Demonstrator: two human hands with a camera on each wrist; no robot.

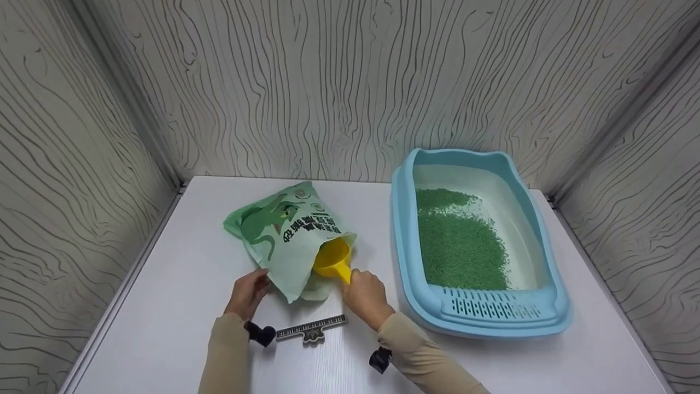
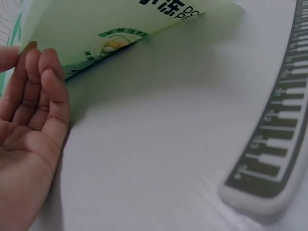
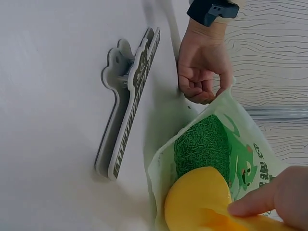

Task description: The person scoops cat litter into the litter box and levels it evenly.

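Note:
A green cat litter bag point(image 1: 273, 219) lies on the table with its mouth toward me. My left hand point(image 1: 249, 291) pinches the near left edge of that mouth between thumb and fingers. With my right hand point(image 1: 365, 295) I grip the handle of a yellow scoop point(image 1: 332, 257), whose bowl is partly inside the bag. Green litter pellets point(image 3: 204, 144) show within the bag in the right wrist view, beside the scoop. How much the bowl holds cannot be made out. Between my wrists lies a bag clip point(image 1: 313, 330) with a piano-key pattern.
To the right stands a blue litter box point(image 1: 404, 246) with green pellets point(image 1: 462, 249) spread over much of its floor. A slotted ledge point(image 1: 492, 306) forms its near end. Wood-patterned walls point(image 1: 339, 87) enclose the white table point(image 1: 169, 273) at the back and sides.

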